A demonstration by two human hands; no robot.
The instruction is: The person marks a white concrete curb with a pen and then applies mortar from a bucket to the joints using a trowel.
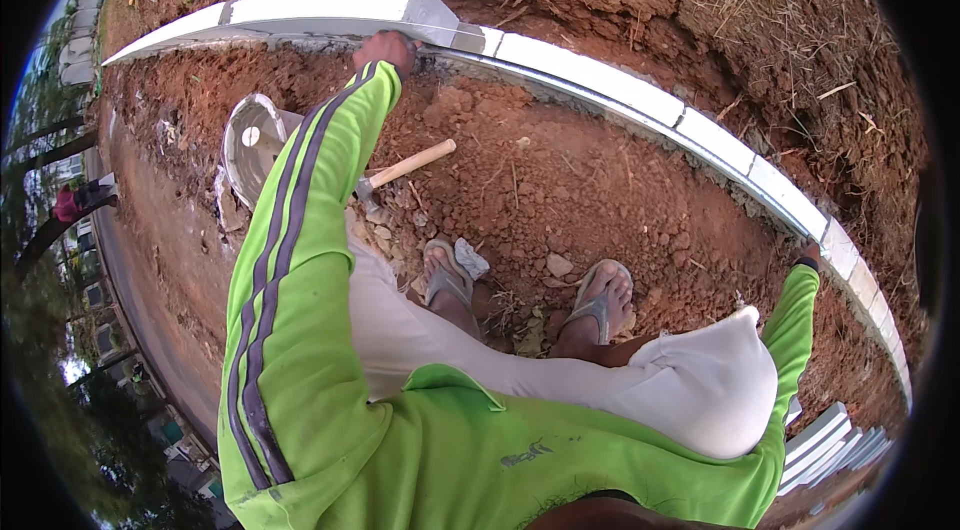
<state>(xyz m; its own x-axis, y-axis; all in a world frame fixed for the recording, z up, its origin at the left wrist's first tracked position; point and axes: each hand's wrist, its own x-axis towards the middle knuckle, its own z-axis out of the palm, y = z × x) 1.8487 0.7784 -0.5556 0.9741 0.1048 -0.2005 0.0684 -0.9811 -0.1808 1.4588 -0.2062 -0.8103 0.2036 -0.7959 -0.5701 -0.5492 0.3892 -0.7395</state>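
Observation:
My left hand [385, 50] reaches forward in a bright green sleeve and presses on the near face of a raised white block [330, 5] that stands higher than the row of white blocks [620, 90] curving off to the right. My right hand [812, 255] is mostly hidden by the sleeve cuff and rests against the row of blocks far to the right; its fingers cannot be seen. A wooden-handled hammer [405, 170] lies on the red soil between my left arm and my sandalled feet [520, 285].
A grey metal pan [250, 140] sits on the soil behind my left arm. Red earth with stones and dry grass lies on both sides of the block row. A stack of white blocks [830, 440] is at lower right. A road and trees run along the left rim.

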